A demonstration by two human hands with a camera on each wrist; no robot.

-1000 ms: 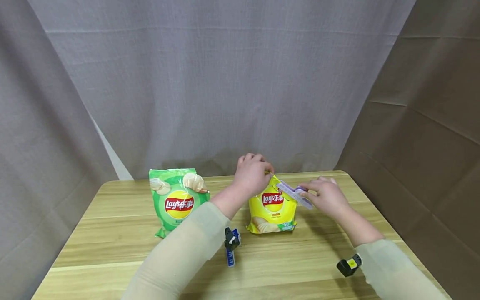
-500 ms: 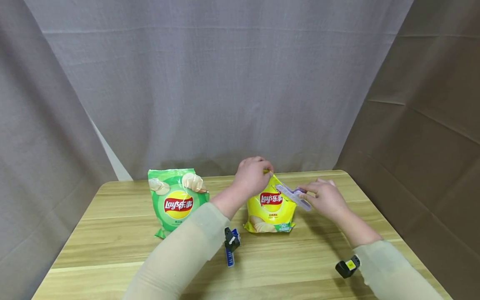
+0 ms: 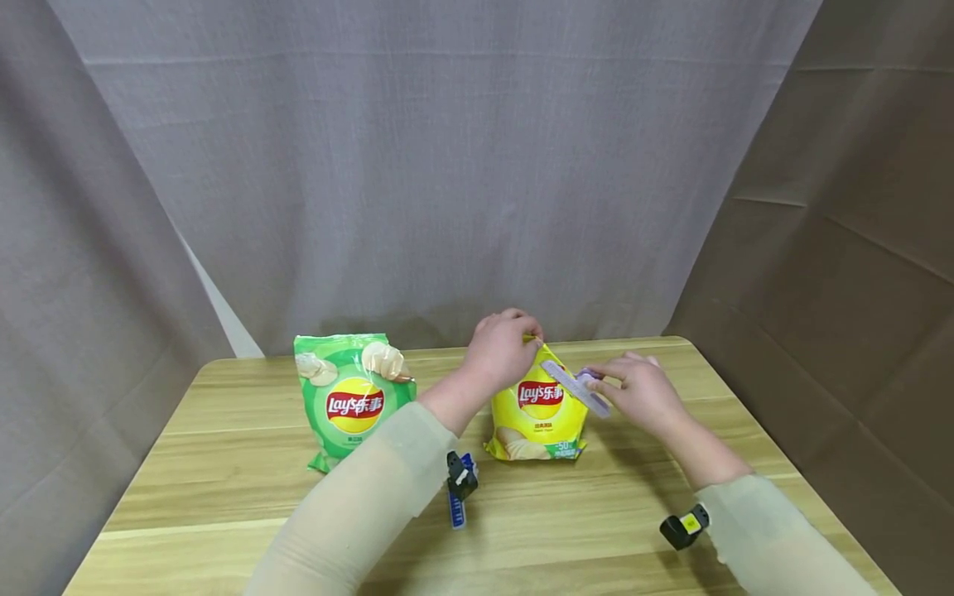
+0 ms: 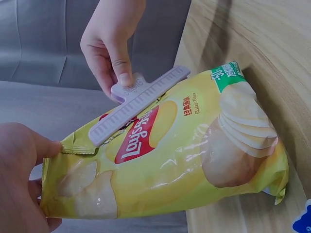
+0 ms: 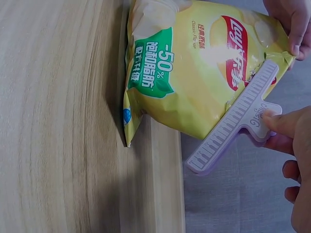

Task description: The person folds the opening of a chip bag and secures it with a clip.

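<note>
A yellow bag of potato chips (image 3: 532, 422) stands on the wooden table, its top edge pinched by the left hand (image 3: 501, 352). Between thumb and fingers, the right hand (image 3: 644, 393) squeezes the handles of a light purple bag clip (image 3: 577, 389). In the right wrist view the long bar of the clip (image 5: 233, 121) lies slantwise across the upper side of the chip bag (image 5: 194, 73). The left wrist view has the left thumb on the bag's folded top corner, near one end of the clip (image 4: 141, 107). The clip's rear bar is mostly hidden.
A green bag of potato chips (image 3: 354, 406) stands on the left of the table (image 3: 186, 472). Beneath the left forearm lies a blue clip (image 3: 457, 509), partly covered by the wrist camera (image 3: 460, 476). Grey curtains (image 3: 477, 165) hang behind the table.
The right hand has shifted slightly left with the purple clip, whose bar now reaches farther over the yellow bag. The left hand keeps its pinch, nearly still.
</note>
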